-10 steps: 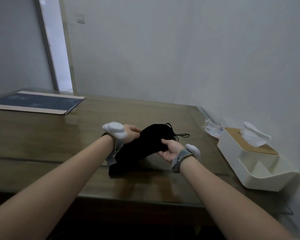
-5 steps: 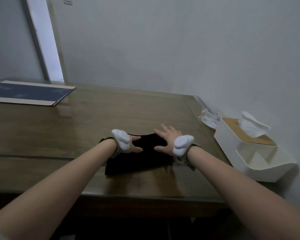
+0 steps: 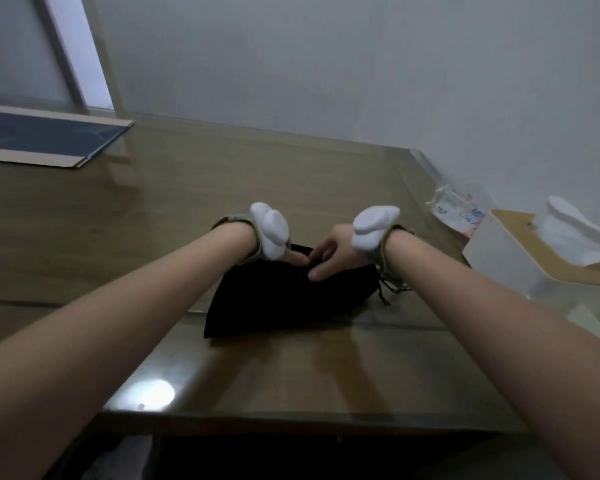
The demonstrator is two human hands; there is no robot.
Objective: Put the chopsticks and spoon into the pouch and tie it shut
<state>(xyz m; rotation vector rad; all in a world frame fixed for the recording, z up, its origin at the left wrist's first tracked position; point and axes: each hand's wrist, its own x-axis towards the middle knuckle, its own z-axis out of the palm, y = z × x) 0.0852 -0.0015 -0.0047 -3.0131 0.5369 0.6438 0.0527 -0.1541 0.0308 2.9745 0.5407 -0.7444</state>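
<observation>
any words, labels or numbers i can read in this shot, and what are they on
None can be read.
Small packet by the wall: blue and red print, too blurred to read.
Blue board at the table's far left: faint pale marks, not legible.
Black pouch, tissue box and the white wrist devices: no print that shows.

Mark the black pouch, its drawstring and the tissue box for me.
black pouch [image 3: 274, 303]: head view, middle of the dark fabric lying on the table.
drawstring [image 3: 384, 295]: head view, loose cord at the pouch's right end.
tissue box [image 3: 499, 261]: head view, white side wall.
</observation>
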